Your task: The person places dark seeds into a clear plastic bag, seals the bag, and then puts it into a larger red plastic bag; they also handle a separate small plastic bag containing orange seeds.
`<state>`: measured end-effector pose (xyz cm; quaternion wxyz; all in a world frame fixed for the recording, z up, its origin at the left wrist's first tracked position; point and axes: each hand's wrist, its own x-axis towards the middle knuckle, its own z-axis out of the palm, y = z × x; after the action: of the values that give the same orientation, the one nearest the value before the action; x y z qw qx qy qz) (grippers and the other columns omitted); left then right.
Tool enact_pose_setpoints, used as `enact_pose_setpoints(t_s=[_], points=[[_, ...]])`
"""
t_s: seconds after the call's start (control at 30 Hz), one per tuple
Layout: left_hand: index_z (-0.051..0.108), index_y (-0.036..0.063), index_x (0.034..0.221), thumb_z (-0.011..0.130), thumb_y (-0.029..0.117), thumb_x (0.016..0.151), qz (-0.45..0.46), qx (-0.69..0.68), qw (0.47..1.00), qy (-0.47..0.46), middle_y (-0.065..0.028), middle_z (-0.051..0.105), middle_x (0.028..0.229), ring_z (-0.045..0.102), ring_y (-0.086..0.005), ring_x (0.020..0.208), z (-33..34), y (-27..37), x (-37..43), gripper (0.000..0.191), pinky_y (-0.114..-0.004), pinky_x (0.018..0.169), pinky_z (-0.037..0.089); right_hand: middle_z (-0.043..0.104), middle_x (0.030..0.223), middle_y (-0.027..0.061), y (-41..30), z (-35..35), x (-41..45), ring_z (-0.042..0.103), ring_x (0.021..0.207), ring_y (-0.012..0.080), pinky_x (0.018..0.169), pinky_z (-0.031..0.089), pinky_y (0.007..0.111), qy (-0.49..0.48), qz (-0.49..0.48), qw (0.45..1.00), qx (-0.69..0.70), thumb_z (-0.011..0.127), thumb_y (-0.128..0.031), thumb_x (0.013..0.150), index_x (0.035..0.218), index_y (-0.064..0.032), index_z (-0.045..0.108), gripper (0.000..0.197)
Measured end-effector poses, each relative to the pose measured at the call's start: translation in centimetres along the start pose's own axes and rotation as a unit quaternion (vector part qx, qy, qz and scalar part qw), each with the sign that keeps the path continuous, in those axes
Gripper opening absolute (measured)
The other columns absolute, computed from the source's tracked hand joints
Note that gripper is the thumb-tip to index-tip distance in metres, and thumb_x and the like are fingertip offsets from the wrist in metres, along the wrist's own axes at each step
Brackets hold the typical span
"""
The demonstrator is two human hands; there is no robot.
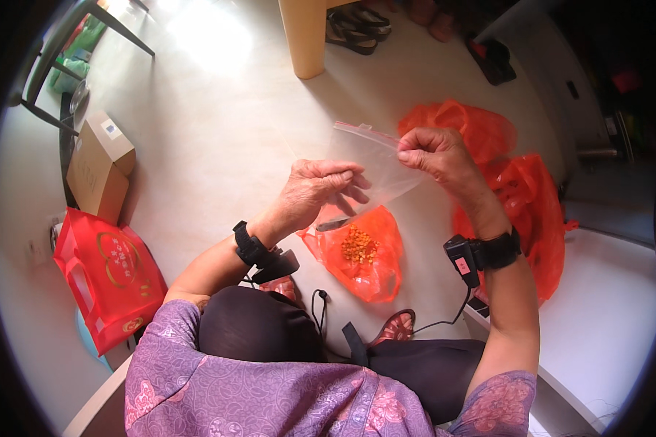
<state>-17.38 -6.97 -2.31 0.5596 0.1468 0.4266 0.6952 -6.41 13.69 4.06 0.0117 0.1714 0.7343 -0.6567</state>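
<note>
Between finger and thumb, my right hand (434, 155) pinches one end of the pink-edged seal of a clear resealable plastic bag (396, 175). The bag hangs slanted across the middle and looks flat. My left hand (325, 188) is beside its near left side, fingers spread and slightly curled; whether they touch the film is unclear. Beneath the bag's lower corner, an opened orange-red plastic bag (380, 281) lies on the floor, with a heap of small orange-yellow pieces (358, 244), like kernels, on it.
More orange-red plastic bags (544, 218) rest at right. A red carrier bag (109, 273) and a cardboard box (101, 169) stand at left. Sandals (358, 30) lie beyond a pale table leg (302, 38). A dark chair (49, 71) is at upper left; a cable (448, 317) hangs from my right wrist.
</note>
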Motion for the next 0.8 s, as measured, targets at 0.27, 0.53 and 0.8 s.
enact_pose_setpoints(t_s=[0.27,0.53,0.8], points=[[0.059,-0.0037,0.109,0.054,0.01,0.088,0.017,-0.026,1.0,-0.001,-0.0209,0.064,0.095,0.065,-0.03,0.082,-0.9,0.0,0.1,0.025,-0.039,0.063,0.057,0.057,0.068,-0.0032,-0.2,0.3,0.9,0.051,0.066,0.0049,0.062,0.042,0.02,0.008,0.022,1.0,-0.01,0.065,-0.011,0.079,0.079,-0.0002,0.064,0.011],[0.058,-0.0046,0.11,0.053,0.01,0.089,0.027,-0.059,0.998,0.006,-0.0198,0.063,0.092,0.065,-0.0299,0.081,-0.8,0.4,0.3,0.026,-0.041,0.063,0.057,0.06,0.076,-0.0005,1.5,-2.2,-0.9,0.054,0.07,0.0061,0.067,0.045,0.02,0.022,0.043,0.996,0.069,0.069,-0.013,0.079,0.085,0.0009,0.064,0.016],[0.058,-0.0053,0.11,0.052,0.01,0.089,0.023,-0.018,1.0,0.006,-0.0201,0.063,0.091,0.065,-0.03,0.08,1.3,-0.1,0.7,0.026,-0.04,0.062,0.057,0.058,0.068,-0.0003,2.0,-3.5,-2.8,0.052,0.065,0.006,0.062,0.043,0.021,0.057,-0.021,0.997,0.039,0.068,-0.007,0.076,0.075,0.0009,0.064,0.009]])
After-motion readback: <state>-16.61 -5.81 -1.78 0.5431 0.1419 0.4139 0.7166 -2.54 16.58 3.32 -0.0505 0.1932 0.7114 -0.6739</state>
